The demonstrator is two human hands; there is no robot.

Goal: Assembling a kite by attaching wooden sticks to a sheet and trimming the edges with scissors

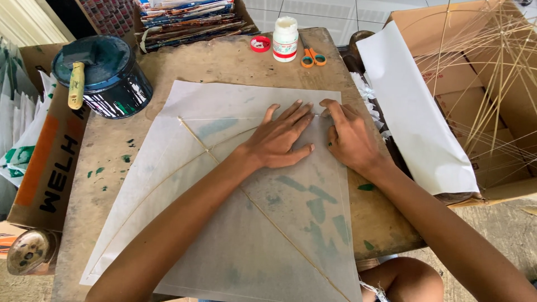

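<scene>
A single sheet of thin, translucent white paper (224, 235) lay flat on a worn wooden table (112, 162), covering most of its near half. Two slender bamboo sticks (268, 218) rested on the sheet: one straight, running diagonally from upper left to lower right, and one bowed in an arc across it. A fine string traced the sheet's upper edge.

The left hand (279, 137) lay palm down with fingers spread, pressing the paper near its upper right corner. The right hand (349, 137) sat just beside it, fingers bent and pressed to the sheet's edge; whether they pinched a fold cannot be told.

Green paint smears marked the table and showed through the paper. Behind the sheet stood one round dark tin (103, 75) with a yellow-handled brush (75, 84) laid across its lid, one white plastic bottle (285, 39), its red cap (260, 43) lying apart, and one pair of orange-handled scissors (312, 57). A stack of coloured paper sheets (190, 19) lay at the far edge. To the right, a cardboard box (503, 112) held many thin bamboo splints, with a loose white sheet (417, 112) draped over its side.
</scene>
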